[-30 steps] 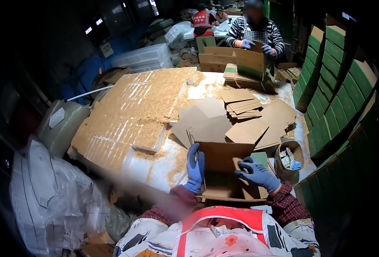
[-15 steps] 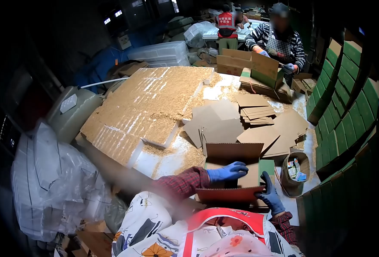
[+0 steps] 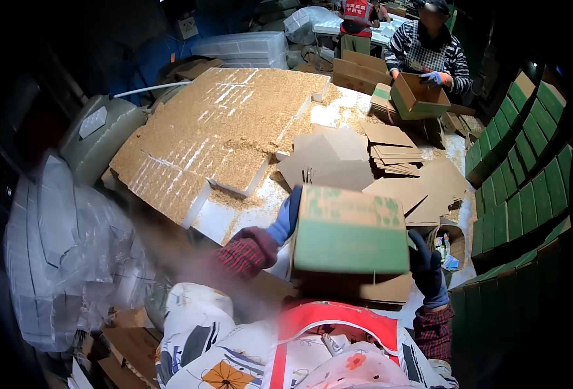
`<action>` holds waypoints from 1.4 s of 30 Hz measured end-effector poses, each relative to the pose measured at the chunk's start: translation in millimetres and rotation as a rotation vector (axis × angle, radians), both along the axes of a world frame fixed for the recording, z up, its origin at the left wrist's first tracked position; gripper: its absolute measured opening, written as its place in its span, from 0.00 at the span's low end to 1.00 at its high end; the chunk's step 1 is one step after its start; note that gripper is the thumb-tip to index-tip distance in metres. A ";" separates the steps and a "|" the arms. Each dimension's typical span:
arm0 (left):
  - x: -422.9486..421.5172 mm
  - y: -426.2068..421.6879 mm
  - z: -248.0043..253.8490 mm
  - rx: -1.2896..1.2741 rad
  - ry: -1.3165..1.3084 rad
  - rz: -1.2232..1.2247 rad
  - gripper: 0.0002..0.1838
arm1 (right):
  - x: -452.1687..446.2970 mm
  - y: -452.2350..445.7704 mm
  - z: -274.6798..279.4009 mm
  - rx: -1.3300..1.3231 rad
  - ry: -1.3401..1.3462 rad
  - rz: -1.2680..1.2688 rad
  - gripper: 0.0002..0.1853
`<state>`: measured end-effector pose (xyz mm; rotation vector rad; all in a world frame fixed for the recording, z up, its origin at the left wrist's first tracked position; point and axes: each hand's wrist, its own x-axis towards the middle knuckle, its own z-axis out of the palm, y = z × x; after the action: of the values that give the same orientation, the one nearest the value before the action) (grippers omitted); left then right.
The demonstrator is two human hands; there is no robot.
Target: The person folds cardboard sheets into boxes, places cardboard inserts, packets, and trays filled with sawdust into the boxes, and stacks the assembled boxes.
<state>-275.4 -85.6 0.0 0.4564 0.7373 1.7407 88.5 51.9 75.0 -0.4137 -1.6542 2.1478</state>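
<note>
A green and brown cardboard box (image 3: pixel 352 243) is held between my two gloved hands, its printed green side facing up. My left hand (image 3: pixel 286 219), in a blue glove, grips the box's left side, with part of the fingers hidden behind it. Against the right side lies my right hand (image 3: pixel 431 272), its dark fingertips at the box's upper right edge. Flat brown cardboard (image 3: pixel 390 292) lies below the box. Just beyond it are loose grey cardboard sheets (image 3: pixel 332 162) and a stack of brown cardboard pieces (image 3: pixel 393 152).
A large slab covered in sawdust-like crumbs (image 3: pixel 202 136) fills the left of the table. Green boxes (image 3: pixel 526 207) stand stacked at right, near a small bin (image 3: pixel 451 243). Across the table a co-worker (image 3: pixel 429 52) handles an open box (image 3: pixel 419 97). Plastic-wrapped bundles (image 3: pixel 66 259) stand at left.
The box has been tipped over, from its open top facing up to its green side showing. My left hand has moved from inside it to its left side. The co-worker's box has tilted.
</note>
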 end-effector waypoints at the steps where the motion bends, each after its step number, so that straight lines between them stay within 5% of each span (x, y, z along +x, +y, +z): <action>1: -5.6 11.9 -18.9 -0.022 -0.231 -0.006 0.30 | -17.3 -5.8 23.4 0.151 -0.008 -0.030 0.36; 2: -3.5 10.2 -46.9 -0.080 -0.263 -0.050 0.29 | -32.7 -13.6 37.0 0.303 -0.012 -0.059 0.36; 6: 13.3 -25.3 -137.5 -0.601 -0.090 -0.298 0.25 | -53.3 15.0 -35.3 0.835 -0.935 -0.293 0.27; 8: -6.4 -42.1 -163.9 -0.887 0.029 -0.361 0.23 | -40.3 37.9 -115.5 0.977 -0.819 -0.280 0.21; 9: -25.2 -46.4 -169.0 -0.931 0.116 -0.223 0.23 | -43.7 34.1 -127.0 1.144 -0.782 -0.374 0.19; 10: -52.8 -49.6 -160.7 -0.954 0.522 0.071 0.17 | -48.8 33.3 -122.1 1.142 -0.790 -0.379 0.19; 11: -98.7 -53.7 -199.1 -0.628 0.169 0.398 0.17 | -51.8 28.0 -110.3 1.055 -0.857 -0.364 0.20; 13: -165.9 -68.6 -174.6 -0.654 0.046 0.797 0.33 | -54.1 20.8 -109.2 0.942 -0.891 -0.387 0.21; 16: -254.3 -73.7 -182.0 -0.618 -0.338 0.914 0.48 | -58.8 11.3 -90.3 0.832 -0.955 -0.373 0.27; 19: -271.6 -60.2 -180.0 -0.503 -0.428 1.045 0.51 | -61.5 5.0 -81.4 0.817 -1.049 -0.401 0.28; 21: -287.4 -74.3 -206.0 -0.536 -0.551 0.980 0.43 | -61.8 4.9 -82.1 0.830 -1.076 -0.424 0.28; 24: -258.9 -75.3 -144.4 -0.560 -0.612 0.770 0.36 | -61.6 -1.5 -89.8 0.802 -1.107 -0.458 0.28; 26: -258.9 -77.2 -140.6 -0.842 -0.325 0.736 0.38 | -63.7 -2.0 -84.6 0.745 -1.098 -0.469 0.29; 27: -273.1 -82.7 -157.8 -0.883 -0.239 0.698 0.41 | -63.8 -2.4 -83.8 0.740 -1.102 -0.480 0.29; 28: -246.4 -70.9 -111.5 -0.941 -0.182 0.760 0.47 | -64.5 -2.8 -84.2 0.767 -1.102 -0.475 0.29; 30: -242.0 -55.9 -98.2 -0.743 -0.260 0.689 0.51 | -66.4 -3.1 -85.0 0.779 -1.105 -0.488 0.29; 34: -295.2 -38.4 -183.9 -0.638 -0.246 0.780 0.40 | -67.7 -1.8 -81.6 0.891 -1.084 -0.483 0.29; 38: -219.5 -87.5 -139.0 -0.664 -0.111 0.606 0.33 | -47.5 11.6 -64.9 0.928 -1.281 -0.421 0.25; 39: -165.5 -90.6 -94.6 -0.351 -0.136 0.580 0.34 | -35.8 18.8 -70.3 0.919 -1.266 -0.469 0.24; 40: -154.0 -108.4 -103.4 -0.332 -0.306 0.486 0.34 | -24.9 25.2 -76.6 0.905 -1.252 -0.523 0.23; 42: -70.7 -121.0 -5.5 -0.346 -0.449 0.385 0.33 | -10.7 30.1 -88.9 0.892 -1.285 -0.536 0.23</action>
<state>-346.1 -206.6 -5.5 -0.3267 0.8083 1.9221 77.8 82.0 -13.9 -1.8445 -2.4023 0.4711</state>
